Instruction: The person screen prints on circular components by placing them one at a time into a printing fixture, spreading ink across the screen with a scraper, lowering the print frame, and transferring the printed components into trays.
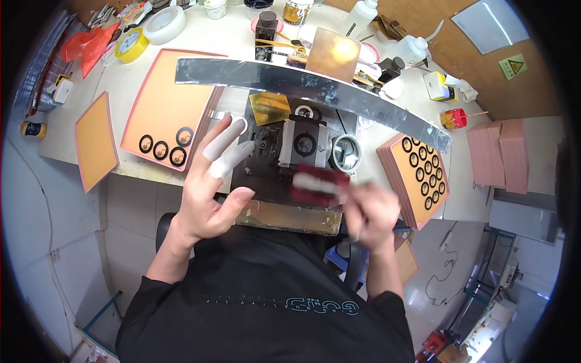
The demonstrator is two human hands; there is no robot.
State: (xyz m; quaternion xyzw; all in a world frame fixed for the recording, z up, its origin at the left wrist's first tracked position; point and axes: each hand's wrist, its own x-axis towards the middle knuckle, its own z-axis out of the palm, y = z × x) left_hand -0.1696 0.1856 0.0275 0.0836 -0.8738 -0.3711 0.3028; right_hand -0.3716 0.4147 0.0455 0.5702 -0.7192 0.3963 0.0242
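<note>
My left hand (203,196) is raised left of a dark metal fixture (257,175). Its fingers are apart, two wear white finger cots, and nothing is in it. My right hand (372,212) is closed round a dark red, block-shaped tool with a white strip (304,193). Motion smears this tool, so its exact kind is unclear. It is over the fixture's front right part. Just behind it, a black ring-shaped part (304,144) lies on a white-wrapped block (288,139). A round glass-faced piece (346,153) sits to the block's right.
A long dark bar (254,77) arches across behind the fixture. On the left is an orange tray (166,100) with several black rings; on the right, a tray stack (402,202) bears more. A brass-coloured plate (270,107), bottles (362,18) and tape rolls (164,25) stand farther back.
</note>
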